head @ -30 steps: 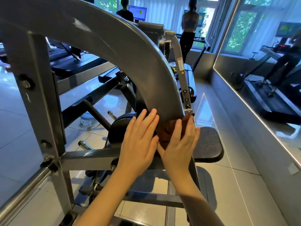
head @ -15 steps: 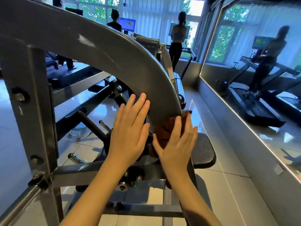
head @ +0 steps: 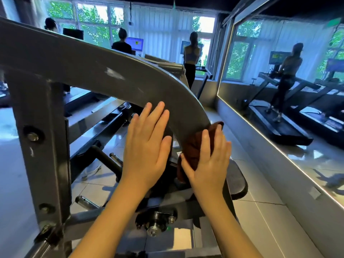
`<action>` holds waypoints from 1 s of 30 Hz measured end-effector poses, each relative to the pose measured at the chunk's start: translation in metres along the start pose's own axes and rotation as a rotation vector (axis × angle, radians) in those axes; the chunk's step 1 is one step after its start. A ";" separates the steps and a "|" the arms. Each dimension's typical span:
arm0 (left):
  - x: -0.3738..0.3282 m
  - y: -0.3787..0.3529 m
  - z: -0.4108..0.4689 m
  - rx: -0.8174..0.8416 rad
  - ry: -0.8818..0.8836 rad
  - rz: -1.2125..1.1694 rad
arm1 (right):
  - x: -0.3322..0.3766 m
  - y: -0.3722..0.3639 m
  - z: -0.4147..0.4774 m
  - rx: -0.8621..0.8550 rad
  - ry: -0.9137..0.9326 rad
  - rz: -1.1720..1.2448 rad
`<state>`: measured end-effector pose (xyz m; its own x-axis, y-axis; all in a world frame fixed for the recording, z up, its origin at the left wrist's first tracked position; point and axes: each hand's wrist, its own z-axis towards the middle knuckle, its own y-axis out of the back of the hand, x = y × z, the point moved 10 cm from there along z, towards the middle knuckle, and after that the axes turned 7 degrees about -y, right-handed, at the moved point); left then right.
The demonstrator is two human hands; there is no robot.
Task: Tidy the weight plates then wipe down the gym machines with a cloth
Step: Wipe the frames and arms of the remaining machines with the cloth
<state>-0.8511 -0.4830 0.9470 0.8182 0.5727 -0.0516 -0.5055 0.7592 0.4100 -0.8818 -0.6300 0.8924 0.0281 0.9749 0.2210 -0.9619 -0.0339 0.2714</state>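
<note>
While right hand presses cloth flat-fingered against frame | left hand flat, fingers straight

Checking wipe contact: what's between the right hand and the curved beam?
The brown cloth, pressed by the straight-fingered right hand against the beam at its lower curve, as the head view shows. The left hand holds no cloth.

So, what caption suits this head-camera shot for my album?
Right hand presses a brown cloth against the curved grey machine arm while the left hand rests flat on the same arm.
</note>
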 end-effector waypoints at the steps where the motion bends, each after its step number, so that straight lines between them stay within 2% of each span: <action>1: 0.003 0.001 0.003 0.018 -0.011 0.016 | -0.004 0.001 -0.007 0.011 0.001 -0.018; 5: 0.010 0.001 0.005 0.089 -0.072 0.042 | 0.007 0.002 0.005 -0.027 -0.057 0.000; 10: 0.013 0.008 0.006 0.074 -0.072 -0.007 | 0.051 0.001 0.052 -0.077 -0.026 0.029; 13: 0.015 0.008 0.005 0.074 -0.073 -0.009 | 0.040 0.002 0.043 -0.031 0.008 0.010; 18: 0.017 0.006 0.003 0.089 -0.086 -0.015 | 0.007 0.003 0.010 -0.005 -0.113 0.012; 24: 0.019 0.005 0.003 0.099 -0.055 -0.075 | 0.046 -0.002 0.050 -0.034 -0.019 0.008; 30: 0.020 0.012 0.002 0.139 -0.006 -0.062 | 0.039 -0.003 0.034 -0.001 0.045 -0.006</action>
<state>-0.8403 -0.4635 0.9527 0.8485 0.5239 -0.0752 -0.4116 0.7424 0.5286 -0.8689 -0.5992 0.9318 0.0212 0.9840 0.1767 -0.9621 -0.0279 0.2712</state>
